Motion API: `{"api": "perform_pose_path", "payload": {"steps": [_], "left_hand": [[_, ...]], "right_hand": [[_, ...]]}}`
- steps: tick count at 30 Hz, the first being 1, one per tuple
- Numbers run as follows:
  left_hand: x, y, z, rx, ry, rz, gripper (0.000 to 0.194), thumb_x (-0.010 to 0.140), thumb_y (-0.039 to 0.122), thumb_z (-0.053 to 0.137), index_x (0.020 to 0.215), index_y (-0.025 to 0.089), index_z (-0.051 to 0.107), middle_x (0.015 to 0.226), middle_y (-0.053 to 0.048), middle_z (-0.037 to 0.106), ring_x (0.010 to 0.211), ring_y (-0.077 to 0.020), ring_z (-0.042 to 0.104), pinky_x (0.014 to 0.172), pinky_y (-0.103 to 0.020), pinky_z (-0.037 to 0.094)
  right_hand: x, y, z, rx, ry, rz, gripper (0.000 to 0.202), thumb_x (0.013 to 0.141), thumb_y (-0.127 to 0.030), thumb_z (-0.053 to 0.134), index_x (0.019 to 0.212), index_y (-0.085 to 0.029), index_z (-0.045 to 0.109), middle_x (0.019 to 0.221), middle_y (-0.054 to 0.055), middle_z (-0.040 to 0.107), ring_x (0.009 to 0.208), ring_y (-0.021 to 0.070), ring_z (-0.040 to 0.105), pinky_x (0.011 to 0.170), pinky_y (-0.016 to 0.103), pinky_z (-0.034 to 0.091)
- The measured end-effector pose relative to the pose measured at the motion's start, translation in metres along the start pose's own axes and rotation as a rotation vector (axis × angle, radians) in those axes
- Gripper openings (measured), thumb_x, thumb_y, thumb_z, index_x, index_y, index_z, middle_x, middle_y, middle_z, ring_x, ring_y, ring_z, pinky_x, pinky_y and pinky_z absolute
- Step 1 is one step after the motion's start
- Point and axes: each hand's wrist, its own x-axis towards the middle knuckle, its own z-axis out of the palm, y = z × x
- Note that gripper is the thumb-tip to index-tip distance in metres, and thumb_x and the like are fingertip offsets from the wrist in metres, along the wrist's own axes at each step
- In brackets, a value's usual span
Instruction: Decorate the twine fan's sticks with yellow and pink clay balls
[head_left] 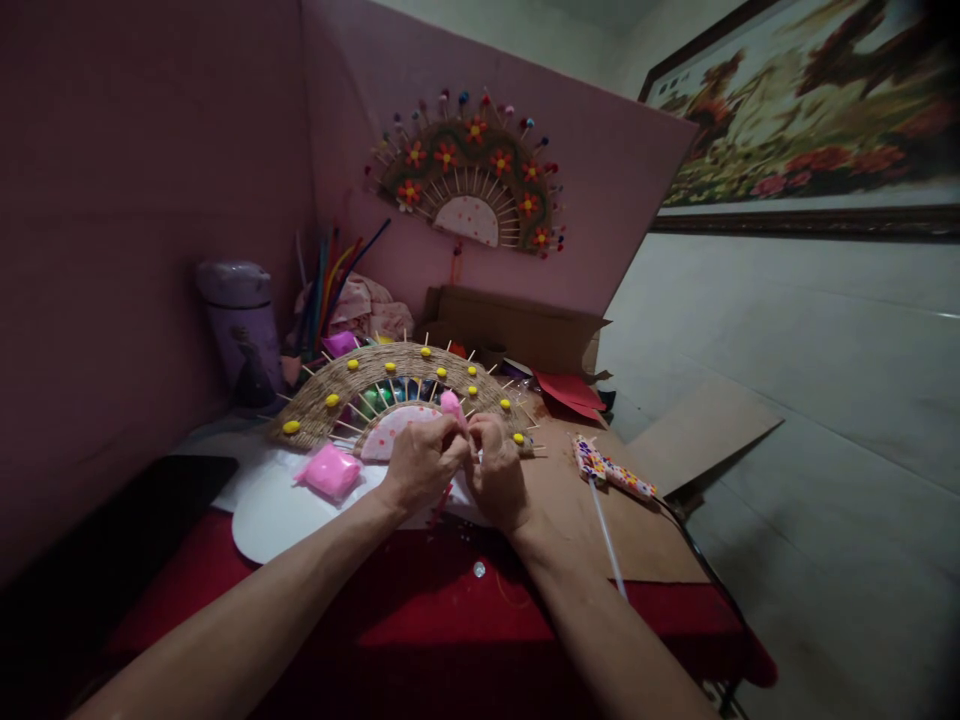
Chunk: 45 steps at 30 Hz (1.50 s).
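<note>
My left hand [426, 458] and my right hand [495, 468] meet at the fingertips in front of a fan-shaped craft. Both pinch a lump of pink modelling clay [451, 403], which sticks up above the fingers. Behind them stands the fan [409, 354], made of twine and thin sticks, with several yellow dots along its band and a dotted white half-circle [390, 430] at its base. To the left of my left hand lies a packet of pink clay [330, 471]. My fingers hide part of the lump and the fan's lower right.
A patterned glue gun [611, 470] with a clear glue stick lies on cardboard at the right. A white round board [281, 515] rests at the left. Behind stand a purple tumbler [241, 335] and pipe cleaners [330, 290]. A finished fan [469, 150] hangs on the pink board.
</note>
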Motion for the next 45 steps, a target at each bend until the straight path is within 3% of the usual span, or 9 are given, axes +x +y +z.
{"api": "perform_pose_path", "payload": {"steps": [11,17,22,27,30,33,36,45], "left_hand": [[0.005,0.002,0.008,-0.148,0.134,-0.033,0.020,0.072,0.017,0.047,0.052,0.017,0.049,0.048,0.004,0.042,0.049,-0.0085,0.035,0.053,-0.024,0.026],[0.003,-0.006,0.005,-0.102,0.012,-0.001,0.021,0.077,0.022,0.047,0.057,0.017,0.047,0.054,0.003,0.046,0.053,-0.0095,0.040,0.055,-0.024,0.028],[0.003,-0.005,-0.003,-0.034,-0.025,0.024,0.022,0.078,0.023,0.047,0.057,0.018,0.045,0.054,0.002,0.046,0.054,-0.0099,0.039,0.056,-0.025,0.027],[0.004,-0.005,-0.005,-0.010,-0.033,0.066,0.021,0.078,0.021,0.046,0.057,0.018,0.045,0.055,0.002,0.046,0.054,-0.0103,0.038,0.057,-0.026,0.026],[0.004,-0.007,-0.003,-0.024,-0.012,0.079,0.017,0.077,0.018,0.046,0.060,0.018,0.047,0.056,0.003,0.045,0.053,-0.0104,0.038,0.056,-0.026,0.026],[0.003,-0.011,-0.001,0.008,-0.004,0.097,0.014,0.076,0.018,0.047,0.062,0.018,0.049,0.056,0.003,0.045,0.055,-0.0111,0.039,0.057,-0.026,0.026],[0.004,-0.013,0.000,0.018,-0.003,0.091,0.015,0.076,0.018,0.049,0.061,0.019,0.048,0.056,0.003,0.044,0.055,-0.0115,0.038,0.057,-0.026,0.026],[0.007,-0.011,-0.001,-0.124,-0.087,0.021,0.030,0.089,0.034,0.040,0.064,0.019,0.046,0.059,0.002,0.048,0.057,-0.0108,0.041,0.058,-0.025,0.030]], "right_hand": [[0.002,-0.005,0.012,0.001,0.094,0.129,0.008,0.092,-0.027,0.038,0.090,-0.020,0.042,0.075,0.003,0.053,0.064,0.0171,0.054,0.058,0.029,0.046],[-0.001,0.002,0.006,0.011,0.009,-0.008,0.007,0.092,-0.020,0.036,0.093,-0.019,0.043,0.090,0.008,0.057,0.076,0.0171,0.058,0.067,0.031,0.050],[-0.002,0.002,0.004,-0.017,-0.004,-0.086,0.007,0.091,-0.016,0.038,0.093,-0.018,0.044,0.092,0.009,0.057,0.078,0.0176,0.057,0.069,0.031,0.051],[-0.001,0.000,0.004,0.018,0.008,-0.075,0.009,0.091,-0.015,0.039,0.092,-0.019,0.046,0.093,0.008,0.057,0.082,0.0171,0.057,0.072,0.031,0.050],[0.002,-0.001,0.003,0.022,0.046,0.023,0.006,0.091,-0.019,0.041,0.091,-0.019,0.047,0.086,0.005,0.056,0.075,0.0162,0.056,0.068,0.029,0.048],[0.004,-0.001,0.001,0.014,0.000,0.078,0.010,0.092,-0.020,0.041,0.088,-0.019,0.050,0.081,0.005,0.056,0.073,0.0164,0.056,0.066,0.028,0.046],[0.003,0.001,0.001,-0.011,-0.058,0.071,0.017,0.093,-0.019,0.038,0.085,-0.018,0.052,0.078,0.004,0.058,0.072,0.0162,0.056,0.065,0.027,0.044],[-0.002,0.002,0.003,-0.127,-0.063,0.025,0.021,0.094,-0.020,0.034,0.087,-0.016,0.053,0.077,0.006,0.059,0.068,0.0167,0.055,0.063,0.027,0.041]]}}
